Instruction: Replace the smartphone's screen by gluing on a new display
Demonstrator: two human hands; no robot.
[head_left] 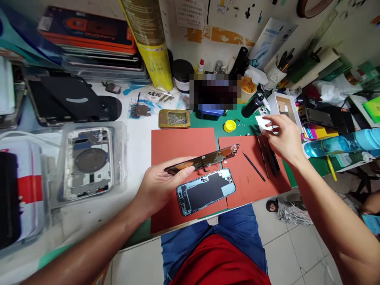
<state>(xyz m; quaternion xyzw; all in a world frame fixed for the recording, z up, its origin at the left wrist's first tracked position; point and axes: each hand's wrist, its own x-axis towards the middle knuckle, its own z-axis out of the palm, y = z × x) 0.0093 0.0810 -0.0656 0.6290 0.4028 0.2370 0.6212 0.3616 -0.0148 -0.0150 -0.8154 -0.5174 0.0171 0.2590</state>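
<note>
My left hand (162, 184) grips a phone screen (204, 160) by its left end, thumb on the near face. The screen is tilted up on edge, its metal-backed inner side partly showing. Below it an opened phone body (206, 192) lies on the red-brown mat (178, 142), its black battery and inner parts exposed. My right hand (283, 134) is above the mat's far right corner, thumb and forefinger apart at a white piece of tissue or paper (261, 122). Beneath that hand lie tweezers (263, 156) and dark tools; a thin black stick (253, 166) lies to their left.
A small tin of screws (174, 118) and a yellow cap (229, 126) stand behind the mats. A phone back housing (89, 164) sits in a clear tray at left. A blue water bottle (332, 147) lies at right. Another person's foot (272, 206) shows beyond the table.
</note>
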